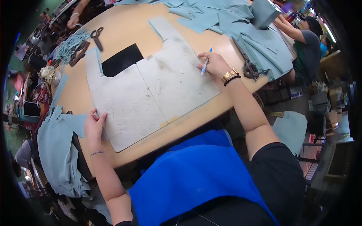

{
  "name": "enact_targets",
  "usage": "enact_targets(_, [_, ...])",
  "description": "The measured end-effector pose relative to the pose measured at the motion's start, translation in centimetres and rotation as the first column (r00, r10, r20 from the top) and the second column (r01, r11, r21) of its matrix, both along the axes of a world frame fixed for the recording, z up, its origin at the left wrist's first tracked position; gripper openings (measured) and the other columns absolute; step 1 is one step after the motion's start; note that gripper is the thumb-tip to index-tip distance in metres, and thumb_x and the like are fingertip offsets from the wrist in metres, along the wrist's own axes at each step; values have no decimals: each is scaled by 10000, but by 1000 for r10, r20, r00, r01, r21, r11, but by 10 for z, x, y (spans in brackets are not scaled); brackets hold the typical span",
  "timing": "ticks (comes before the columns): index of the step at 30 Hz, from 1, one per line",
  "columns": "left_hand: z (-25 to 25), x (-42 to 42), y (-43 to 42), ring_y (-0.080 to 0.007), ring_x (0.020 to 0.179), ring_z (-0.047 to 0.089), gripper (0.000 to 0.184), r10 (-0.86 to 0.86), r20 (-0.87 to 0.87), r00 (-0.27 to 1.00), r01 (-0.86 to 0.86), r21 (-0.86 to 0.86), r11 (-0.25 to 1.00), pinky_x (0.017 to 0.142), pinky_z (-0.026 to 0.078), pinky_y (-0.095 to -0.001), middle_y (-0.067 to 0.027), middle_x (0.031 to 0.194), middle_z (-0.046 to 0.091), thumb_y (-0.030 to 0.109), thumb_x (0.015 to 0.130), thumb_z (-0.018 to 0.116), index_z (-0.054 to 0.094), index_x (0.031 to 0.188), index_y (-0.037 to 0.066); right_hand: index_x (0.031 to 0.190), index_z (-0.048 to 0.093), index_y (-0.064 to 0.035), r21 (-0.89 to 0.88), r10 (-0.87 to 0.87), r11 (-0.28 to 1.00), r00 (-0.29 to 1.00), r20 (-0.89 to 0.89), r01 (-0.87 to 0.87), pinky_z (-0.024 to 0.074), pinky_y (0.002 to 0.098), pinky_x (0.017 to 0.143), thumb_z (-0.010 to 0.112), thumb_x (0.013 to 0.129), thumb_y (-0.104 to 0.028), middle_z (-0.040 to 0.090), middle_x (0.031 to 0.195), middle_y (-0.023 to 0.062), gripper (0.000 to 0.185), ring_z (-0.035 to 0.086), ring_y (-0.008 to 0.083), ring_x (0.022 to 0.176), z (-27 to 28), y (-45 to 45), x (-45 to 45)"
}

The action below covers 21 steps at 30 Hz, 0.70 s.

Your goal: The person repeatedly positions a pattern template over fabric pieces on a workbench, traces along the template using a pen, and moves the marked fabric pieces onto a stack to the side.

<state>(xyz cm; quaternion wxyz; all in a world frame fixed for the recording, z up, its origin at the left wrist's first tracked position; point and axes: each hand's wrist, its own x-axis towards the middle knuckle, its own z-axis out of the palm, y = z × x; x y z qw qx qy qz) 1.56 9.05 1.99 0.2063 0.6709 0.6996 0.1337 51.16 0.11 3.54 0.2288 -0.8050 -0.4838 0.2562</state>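
Note:
A large grey-white pattern board [151,88], scuffed and marked with pencil lines, lies flat on the table before me. My left hand [95,124] is at its left edge, the thumb over the top and the fingers along the side. At the right edge is my right hand [215,64], closed around a blue-and-white pen [205,66], its fingertips touching the board. Thin strips of light blue fabric [155,30] show along the board's upper arms. A black rectangular piece [122,60] lies at the board's notch, partly covered by it.
Scissors [97,37] lie at the upper left by shredded blue scraps [71,47]. Dark shears [249,69] rest at the right. Blue fabric [215,13] is piled at the back; more fabric [56,150] hangs off the left edge. A co-worker [309,41] sits at the right.

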Motion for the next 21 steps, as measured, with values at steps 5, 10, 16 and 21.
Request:
enact_targets(5, [-21, -13, 2, -93, 664, 535, 595, -11, 269, 963, -2, 50, 999, 627, 461, -252, 10, 724, 551, 245, 782, 797, 572, 1271, -9, 1139, 654, -36, 119, -47, 990, 976, -214, 74, 531, 292, 678, 782, 764, -102, 652, 804, 54, 401, 629, 134, 733, -27, -4, 15])
enact_targets(10, [-33, -18, 6, -43, 665, 491, 582, 6, 513, 858, -22, 24, 999, 605, 425, -186, 39, 751, 513, 149, 800, 795, 544, 1293, -34, 1078, 659, -22, 188, -53, 973, 922, -383, 134, 516, 263, 639, 787, 752, -88, 656, 789, 19, 357, 611, 90, 688, -39, -10, 19])
enact_targets(16, [-43, -28, 12, -48, 640, 497, 616, -19, 489, 872, -5, 48, 999, 582, 426, -197, 33, 741, 529, 180, 797, 798, 535, 1316, -25, 1077, 661, -27, 265, -17, 956, 921, -388, 129, 522, 268, 661, 772, 740, -76, 671, 766, 22, 358, 633, 100, 712, -47, -14, 19])
enact_targets(21, [-29, -19, 4, -67, 664, 532, 630, 1, 377, 926, -18, 41, 999, 594, 451, -229, 4, 739, 585, 223, 783, 798, 548, 1308, -21, 1078, 668, -42, 268, 0, 960, 959, -285, 79, 522, 282, 668, 761, 757, -129, 670, 799, 19, 346, 643, 119, 745, -41, -19, 18])
